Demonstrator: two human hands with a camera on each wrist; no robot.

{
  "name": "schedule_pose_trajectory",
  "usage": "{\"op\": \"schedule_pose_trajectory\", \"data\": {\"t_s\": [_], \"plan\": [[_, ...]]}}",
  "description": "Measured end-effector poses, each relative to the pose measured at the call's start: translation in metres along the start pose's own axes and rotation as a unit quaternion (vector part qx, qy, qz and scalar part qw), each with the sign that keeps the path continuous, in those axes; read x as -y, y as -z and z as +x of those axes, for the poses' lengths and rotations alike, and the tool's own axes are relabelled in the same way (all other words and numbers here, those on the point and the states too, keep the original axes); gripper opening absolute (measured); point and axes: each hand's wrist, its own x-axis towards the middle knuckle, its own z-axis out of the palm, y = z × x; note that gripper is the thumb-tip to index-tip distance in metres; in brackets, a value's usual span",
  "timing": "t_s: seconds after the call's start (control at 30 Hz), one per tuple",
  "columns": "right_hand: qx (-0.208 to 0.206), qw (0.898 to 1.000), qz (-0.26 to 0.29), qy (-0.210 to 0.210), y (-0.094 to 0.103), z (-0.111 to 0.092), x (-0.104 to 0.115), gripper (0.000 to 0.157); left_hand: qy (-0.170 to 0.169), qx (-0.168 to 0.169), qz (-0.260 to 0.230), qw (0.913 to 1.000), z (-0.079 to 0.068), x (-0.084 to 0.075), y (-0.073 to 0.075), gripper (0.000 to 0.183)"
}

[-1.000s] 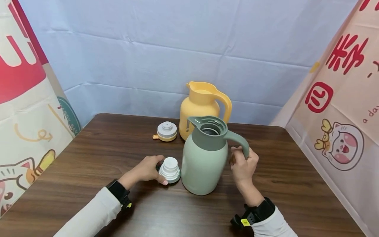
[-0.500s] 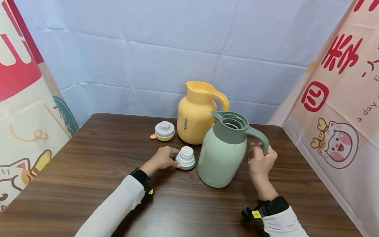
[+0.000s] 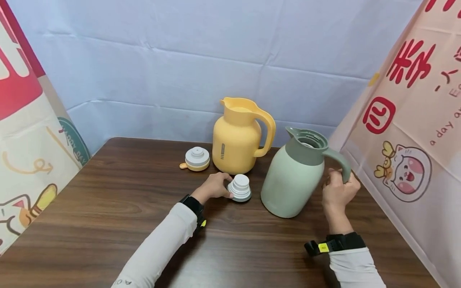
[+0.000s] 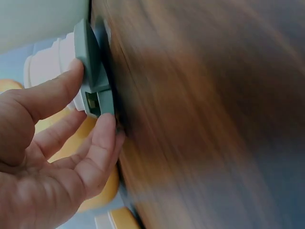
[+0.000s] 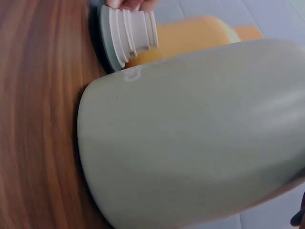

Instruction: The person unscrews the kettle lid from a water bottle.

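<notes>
My left hand [image 3: 214, 186] pinches the rim of an upside-down green jug lid [image 3: 240, 187], whose white threaded stopper points up. In the left wrist view the thumb presses the lid's green edge [image 4: 88, 57] and the fingertips lie at its spout side, close over the table. My right hand [image 3: 340, 192] grips the handle of a pale green thermos jug [image 3: 293, 176]. Its mouth is uncovered, with the spout toward the left. In the right wrist view the jug's body [image 5: 190, 133] fills most of the picture, its base at the tabletop.
A yellow jug [image 3: 235, 144] stands at the back of the brown wooden table [image 3: 126, 192], its handle to the right. Beside it lies a grey and yellow lid [image 3: 197, 159], stopper up. A pale cloth [image 3: 162, 80] hangs behind, and printed cloths hang at both sides.
Both hands have shifted right and toward the back, carrying the green jug and its lid along. The green jug no longer overlaps the yellow one. The view has turned slightly right.
</notes>
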Motion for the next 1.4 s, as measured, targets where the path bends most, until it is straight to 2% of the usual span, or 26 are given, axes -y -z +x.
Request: {"op": "schedule_pose_trajectory", "data": {"t_s": [0.17,0.27,0.4,0.6,0.87,1.03,1.13,1.27,1.33,1.4], "plan": [[-0.049,0.991,-0.119,0.034,0.006,0.015,-0.007,0.035,0.015,0.0,-0.022,0.9997,0.008,-0.011,-0.006,0.047],[-0.068,0.985,-0.154,0.04,0.009,0.022,-0.01,0.035,0.018,0.001,-0.048,0.9987,0.012,-0.019,-0.012,0.046],[-0.083,0.983,-0.163,0.032,0.009,0.026,-0.005,0.036,0.016,0.002,-0.061,0.998,0.019,-0.029,-0.019,0.045],[-0.104,0.98,-0.164,0.028,0.002,0.027,0.013,0.035,0.017,0.008,-0.109,0.9938,0.025,-0.041,-0.027,0.043],[-0.115,0.978,-0.165,0.051,0.002,0.036,0.009,0.034,0.002,0.043,-0.134,0.9901,0.031,-0.053,-0.033,0.054],[-0.114,0.978,-0.166,0.049,0.002,0.037,0.005,0.034,0.008,0.051,-0.138,0.989,0.031,-0.054,-0.035,0.053],[-0.108,0.98,-0.164,0.031,0.007,0.042,-0.004,0.034,0.003,0.047,-0.145,0.9883,0.029,-0.052,-0.035,0.049],[-0.072,0.985,-0.153,-0.04,0.016,0.047,-0.015,0.031,-0.007,0.027,-0.139,0.9899,0.022,-0.044,-0.033,0.042],[-0.039,0.981,-0.176,-0.074,0.021,0.046,-0.013,0.027,-0.013,0.007,-0.117,0.993,0.015,-0.038,-0.031,0.037],[0.001,0.967,-0.237,-0.095,0.028,0.044,-0.005,0.022,-0.02,-0.019,-0.084,0.9961,0.007,-0.032,-0.029,0.033]]}}
